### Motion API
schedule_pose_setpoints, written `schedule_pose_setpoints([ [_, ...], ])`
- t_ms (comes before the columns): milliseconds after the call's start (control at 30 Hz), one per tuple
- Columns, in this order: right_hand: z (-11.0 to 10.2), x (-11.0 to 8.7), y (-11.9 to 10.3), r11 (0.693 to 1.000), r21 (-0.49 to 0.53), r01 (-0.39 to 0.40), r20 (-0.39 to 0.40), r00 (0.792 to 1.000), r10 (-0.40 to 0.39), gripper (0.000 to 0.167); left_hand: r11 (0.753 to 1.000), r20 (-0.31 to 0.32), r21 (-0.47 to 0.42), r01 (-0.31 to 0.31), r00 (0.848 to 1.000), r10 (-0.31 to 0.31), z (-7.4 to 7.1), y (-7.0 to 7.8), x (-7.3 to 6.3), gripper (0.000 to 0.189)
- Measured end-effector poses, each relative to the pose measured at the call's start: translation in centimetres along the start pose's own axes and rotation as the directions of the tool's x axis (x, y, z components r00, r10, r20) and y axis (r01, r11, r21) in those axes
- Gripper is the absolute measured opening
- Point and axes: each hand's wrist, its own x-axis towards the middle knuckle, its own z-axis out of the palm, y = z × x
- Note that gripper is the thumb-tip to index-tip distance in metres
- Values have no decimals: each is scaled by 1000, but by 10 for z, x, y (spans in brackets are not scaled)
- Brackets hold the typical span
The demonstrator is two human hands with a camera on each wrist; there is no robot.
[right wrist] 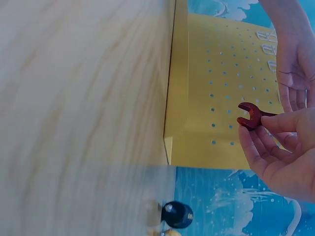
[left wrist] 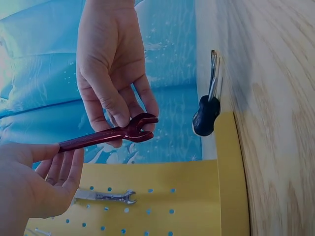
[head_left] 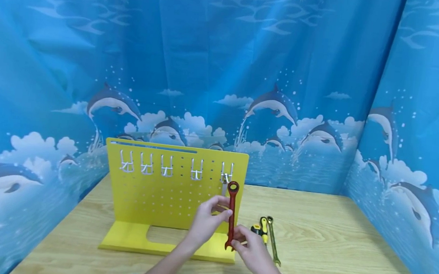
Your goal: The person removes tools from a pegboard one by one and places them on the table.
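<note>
A red combination wrench [head_left: 232, 207] stands nearly upright in front of the right side of the yellow pegboard [head_left: 156, 192], ring end up. My left hand [head_left: 207, 221] pinches its shaft between thumb and fingers. Lower down, my right hand [head_left: 250, 248] pinches the open-jaw end, seen close up in the right wrist view, where the wrench jaw [right wrist: 252, 117] lies between thumb and fingertips. Behind the red wrench, a silver wrench [left wrist: 106, 195] hangs against the board from the rightmost hook [head_left: 227, 169]; the left hand hides part of it in the head view.
Several other metal hooks [head_left: 167, 166] line the board's upper part. Right of the board, on the wooden table [head_left: 332, 238], lie a yellow-and-black screwdriver [head_left: 263, 229], another black-and-yellow handle [head_left: 256, 230] and a gold-green wrench [head_left: 274, 242]. A blue dolphin-print curtain [head_left: 210, 66] surrounds the table.
</note>
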Motion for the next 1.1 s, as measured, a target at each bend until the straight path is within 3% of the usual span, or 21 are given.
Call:
schedule_pose_setpoints([
  [267, -10, -9, 11, 1000, 12, 4, -53, 999, -3, 9, 1000, 17, 6, 11, 1000, -11, 21, -2, 3, 16],
  [600, -26, -18, 22, 998, -15, -58, -104, 993, 56, 11, 1000, 24, -30, 8, 1000, -7, 46, -10, 12, 18],
  [833, -35, -23, 31, 997, -5, -71, -138, 988, 70, 14, 998, 37, -53, 35, 999, -33, 57, 10, 13, 16],
  [1100, -47, -29, 37, 996, -37, -77, -150, 986, 71, 12, 994, 38, -90, 63, 997, -60, 77, -27, 26, 18],
])
